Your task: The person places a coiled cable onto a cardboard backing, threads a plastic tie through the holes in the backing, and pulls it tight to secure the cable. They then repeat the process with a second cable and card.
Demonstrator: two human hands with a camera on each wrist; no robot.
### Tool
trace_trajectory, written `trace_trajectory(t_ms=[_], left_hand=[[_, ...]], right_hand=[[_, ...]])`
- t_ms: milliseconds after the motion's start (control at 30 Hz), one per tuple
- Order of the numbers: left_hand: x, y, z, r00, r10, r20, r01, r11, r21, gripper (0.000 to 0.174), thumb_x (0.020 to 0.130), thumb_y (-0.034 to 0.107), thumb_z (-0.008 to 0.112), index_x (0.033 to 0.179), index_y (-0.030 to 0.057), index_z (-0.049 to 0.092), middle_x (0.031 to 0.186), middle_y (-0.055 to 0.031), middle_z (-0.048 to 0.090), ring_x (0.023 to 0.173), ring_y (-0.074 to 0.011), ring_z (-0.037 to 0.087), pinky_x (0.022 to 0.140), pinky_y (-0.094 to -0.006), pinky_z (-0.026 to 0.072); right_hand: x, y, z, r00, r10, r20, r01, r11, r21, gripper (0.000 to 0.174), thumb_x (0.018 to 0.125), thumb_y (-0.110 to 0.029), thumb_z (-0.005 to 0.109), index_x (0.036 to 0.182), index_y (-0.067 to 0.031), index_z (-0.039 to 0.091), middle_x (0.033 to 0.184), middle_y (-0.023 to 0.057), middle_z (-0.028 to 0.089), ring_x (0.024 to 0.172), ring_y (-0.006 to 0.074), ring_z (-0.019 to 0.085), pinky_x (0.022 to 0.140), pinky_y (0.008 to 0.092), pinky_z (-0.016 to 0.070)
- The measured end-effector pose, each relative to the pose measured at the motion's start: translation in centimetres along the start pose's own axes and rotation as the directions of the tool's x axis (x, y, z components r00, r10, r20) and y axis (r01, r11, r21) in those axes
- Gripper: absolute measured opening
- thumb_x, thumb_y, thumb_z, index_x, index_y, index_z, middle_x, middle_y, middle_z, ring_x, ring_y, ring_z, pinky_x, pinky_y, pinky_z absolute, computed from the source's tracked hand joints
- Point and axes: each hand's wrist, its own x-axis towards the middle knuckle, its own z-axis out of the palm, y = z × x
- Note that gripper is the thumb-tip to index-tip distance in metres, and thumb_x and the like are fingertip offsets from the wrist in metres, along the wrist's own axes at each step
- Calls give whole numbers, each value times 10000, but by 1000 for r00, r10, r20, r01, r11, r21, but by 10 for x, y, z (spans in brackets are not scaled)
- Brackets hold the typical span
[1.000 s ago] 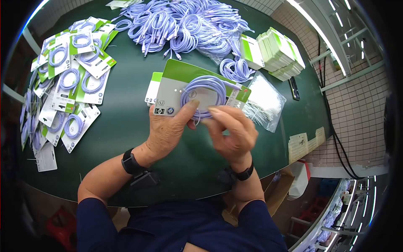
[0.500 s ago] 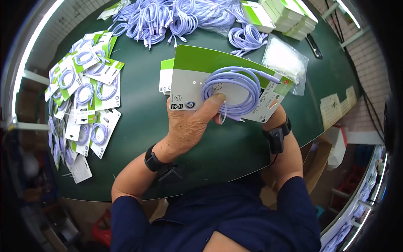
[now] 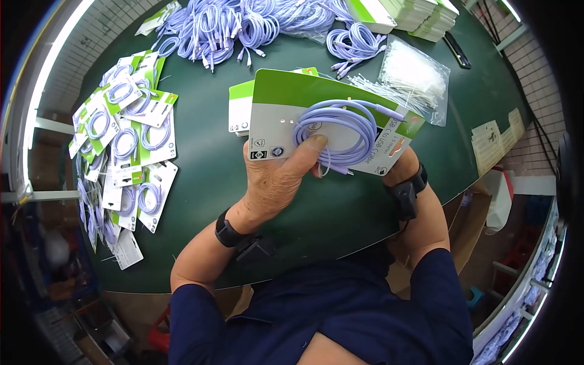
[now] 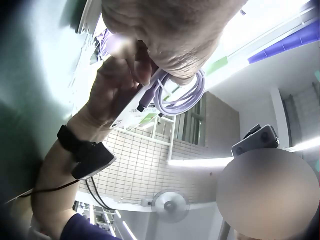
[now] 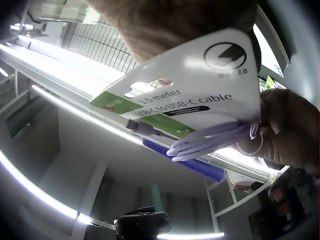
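My left hand (image 3: 277, 179) grips a green-and-white packaging card (image 3: 277, 125), its thumb pressed on a coiled lilac USB-C cable (image 3: 340, 131) lying against the front. A thin white tie (image 3: 327, 164) loops out beside that thumb. Behind the card's right end is my right hand (image 3: 403, 167), most of it hidden in the head view. In the left wrist view, the fingers (image 4: 142, 70) of the right hand are bent at the card's back; I cannot tell whether they pinch anything. Both cable plugs show, one near the card's printed right end.
Carded cables (image 3: 125, 143) are heaped at the left of the green table (image 3: 201, 225). Loose lilac cables (image 3: 225, 27) pile at the back, near stacked cards (image 3: 420, 18). A bag of white ties (image 3: 420, 73) and a black cutter (image 3: 457, 50) lie at right.
My right hand has left the front of the coil and gone behind the card's right end. My left hand keeps its grip on card and cable. The head view has shifted.
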Motion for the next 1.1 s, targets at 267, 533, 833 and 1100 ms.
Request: trace_trajectory(t_ms=[267,533,833,1100], left_hand=[[-2,-1,0,998,-66,22,65,995,71,234,951,39,798,1151,-51,716,953,-86,761,634,-118,681,546,-268,572],[-3,0,3,994,-109,-22,110,994,25,223,956,73,804,1131,-42,729,930,-71,764,646,-104,679,531,-259,553],[5,12,-8,986,-151,76,137,977,166,224,925,65,828,1121,-17,753,925,-52,753,686,-88,663,592,-243,534],[13,-14,-32,971,-209,116,191,970,148,333,891,-11,814,1203,-2,699,1070,-62,748,819,-117,691,734,-292,588]], right_hand=[[-13,-12,10,989,-18,149,-1,992,128,525,1169,-402,470,1505,-11,566,1389,202,695,1159,254,735,882,338,657],[-21,-26,42,966,-177,188,231,918,-323,581,1097,-243,662,1614,-58,475,1515,149,627,1304,211,652,1018,351,593],[9,-52,64,990,-92,109,125,929,-348,379,1038,-121,732,1374,-26,587,1334,142,672,1168,210,663,1019,366,557],[4,-81,76,968,-199,150,231,943,-240,237,1058,-197,730,955,-25,603,932,78,677,811,104,592,796,293,523]])
